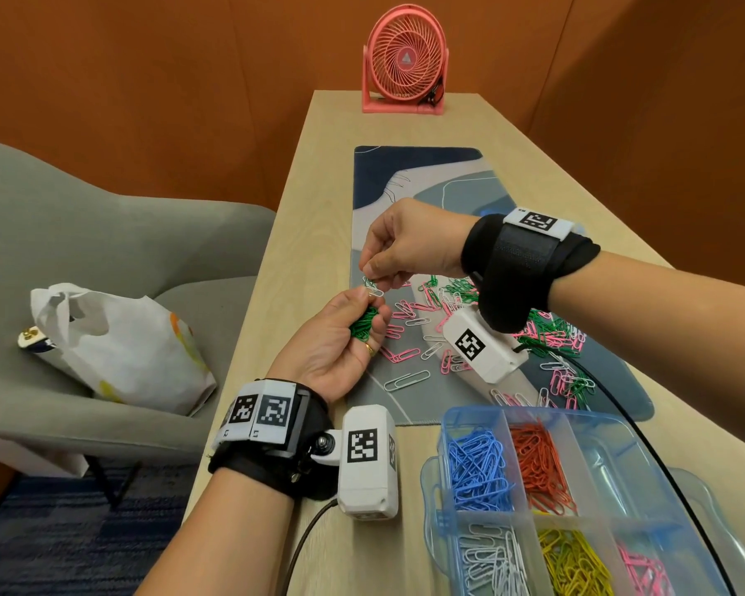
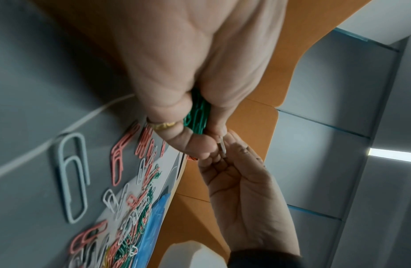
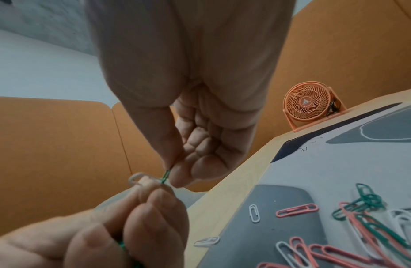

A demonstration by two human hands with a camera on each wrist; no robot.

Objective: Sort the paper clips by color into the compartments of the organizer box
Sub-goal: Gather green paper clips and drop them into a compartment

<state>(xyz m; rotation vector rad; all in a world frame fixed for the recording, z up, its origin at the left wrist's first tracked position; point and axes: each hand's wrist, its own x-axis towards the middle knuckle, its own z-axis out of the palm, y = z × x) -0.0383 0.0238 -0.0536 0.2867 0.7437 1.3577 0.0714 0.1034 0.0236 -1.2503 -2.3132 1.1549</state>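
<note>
wrist tags (image 1: 259, 412) "l2", "l1"

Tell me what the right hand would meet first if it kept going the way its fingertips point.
Probably the left hand: the right hand points down-left at it, already pinching a green clip hooked with a white clip held at the left fingertips. Depth is unclear.

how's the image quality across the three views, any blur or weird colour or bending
Head view: sharp and evenly lit, table edges splay from the wide lens. Left wrist view: left hand soft and close, a ceiling light strip glares at right. Right wrist view: right hand blurred, fan looks orange rather than pink.
</note>
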